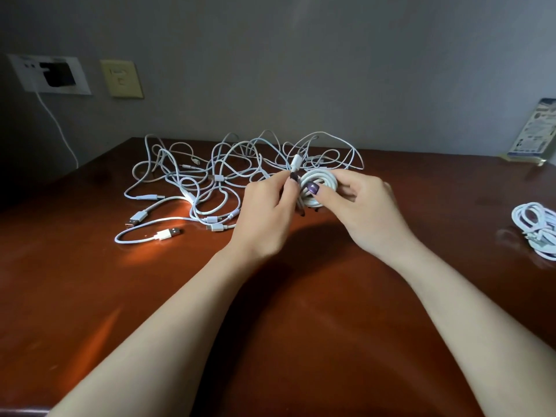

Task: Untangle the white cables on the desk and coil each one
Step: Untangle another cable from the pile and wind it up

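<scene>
You held a nearly wound coil (316,176) in your right hand (370,206), just above the mid desk (270,326), while your left hand (267,212) pinched its loose plug end (296,162). Next, probably, that end needed tucking in before you returned to the tangle (210,176) at far left.

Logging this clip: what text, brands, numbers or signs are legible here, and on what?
No text reads clearly anywhere.
Printed package leaning on the wall at right: blue-and-white print, too blurred to read.
White socket plate and beige socket plate: markings too small to read.
USB plugs on the white cables: no legible marks.
</scene>
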`<control>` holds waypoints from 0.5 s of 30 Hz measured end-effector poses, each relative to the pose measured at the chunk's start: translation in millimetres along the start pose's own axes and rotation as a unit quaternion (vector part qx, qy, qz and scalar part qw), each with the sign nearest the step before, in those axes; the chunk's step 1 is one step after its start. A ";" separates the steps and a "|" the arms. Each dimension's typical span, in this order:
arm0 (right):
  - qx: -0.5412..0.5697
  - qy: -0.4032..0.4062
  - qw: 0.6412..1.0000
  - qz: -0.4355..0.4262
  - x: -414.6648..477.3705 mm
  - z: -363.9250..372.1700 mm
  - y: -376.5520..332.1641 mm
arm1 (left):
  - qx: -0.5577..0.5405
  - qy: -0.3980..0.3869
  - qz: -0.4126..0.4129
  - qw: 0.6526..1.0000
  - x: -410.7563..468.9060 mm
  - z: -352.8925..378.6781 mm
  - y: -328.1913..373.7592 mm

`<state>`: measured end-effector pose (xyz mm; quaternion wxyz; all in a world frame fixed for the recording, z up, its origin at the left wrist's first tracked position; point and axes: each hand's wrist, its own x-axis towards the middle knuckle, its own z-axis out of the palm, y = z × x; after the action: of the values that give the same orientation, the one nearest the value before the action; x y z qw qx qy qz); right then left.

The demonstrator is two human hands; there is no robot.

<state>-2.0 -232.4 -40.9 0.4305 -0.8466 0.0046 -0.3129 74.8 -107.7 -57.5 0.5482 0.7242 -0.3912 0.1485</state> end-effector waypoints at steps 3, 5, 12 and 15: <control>-0.047 0.035 0.997 -0.043 0.1 2.0 -5.1 | -0.013 0.043 -0.015 0.999 1.5 0.7 1.8; -0.060 0.043 0.995 -0.069 1.7 4.3 -7.3 | -0.034 0.061 -0.036 0.997 2.5 0.3 3.5; -0.095 -0.003 0.991 -0.091 2.5 -10.0 -1.9 | -0.072 0.018 -0.080 0.994 2.1 4.2 3.9; -0.089 -0.032 0.991 -0.090 3.7 -19.2 -2.7 | -0.057 0.010 -0.086 0.995 0.3 10.0 7.3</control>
<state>-10.1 -245.7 -28.7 0.3235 -0.8880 -0.0574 -0.3219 67.5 -117.6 -55.9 0.6028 0.7214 -0.3299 0.0857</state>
